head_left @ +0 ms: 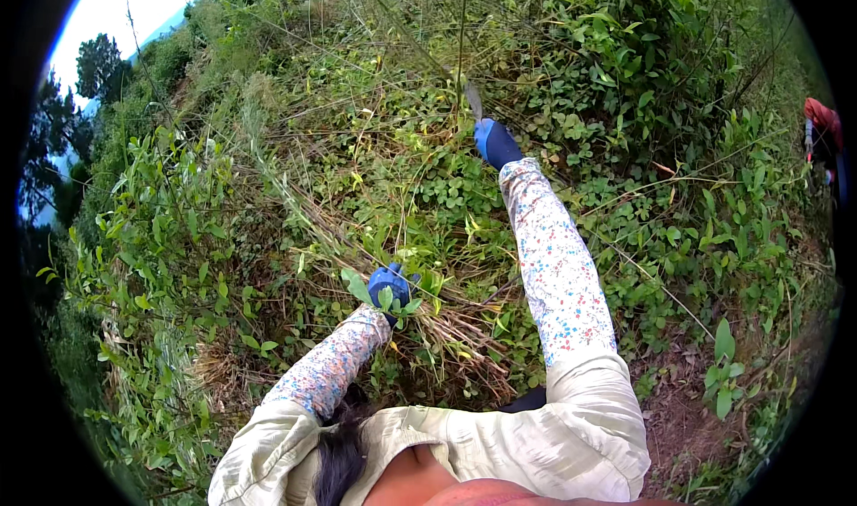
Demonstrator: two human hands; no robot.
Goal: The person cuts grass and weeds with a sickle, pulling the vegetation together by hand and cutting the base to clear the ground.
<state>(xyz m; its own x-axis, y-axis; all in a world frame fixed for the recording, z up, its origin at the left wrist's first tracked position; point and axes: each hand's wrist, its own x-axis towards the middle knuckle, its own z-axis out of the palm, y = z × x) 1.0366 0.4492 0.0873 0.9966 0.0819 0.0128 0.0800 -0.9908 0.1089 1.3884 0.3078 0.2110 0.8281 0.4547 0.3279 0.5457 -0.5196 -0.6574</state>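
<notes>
My left hand (pixel 390 285), in a blue glove, is closed around a bundle of long cut stalks (pixel 460 338). The brown cut ends stick out to its right and toward me, while the thin tops trail off to the far left. A few green leaves partly cover that glove. Farther out and to the right, my right hand (pixel 497 144) wears a similar glove and grips a sickle (pixel 473 102). Its grey blade points away from me, close to a thin upright stem (pixel 462 33); I cannot tell whether they touch. The sickle's handle is hidden in my fist.
Low leafy plants (pixel 446 194) cover the slope ahead. Dense bushes rise at the right (pixel 634 69) and left (pixel 170 238). Bare brown soil (pixel 683 417) shows at the lower right. Another person in red (pixel 823 122) is at the far right edge.
</notes>
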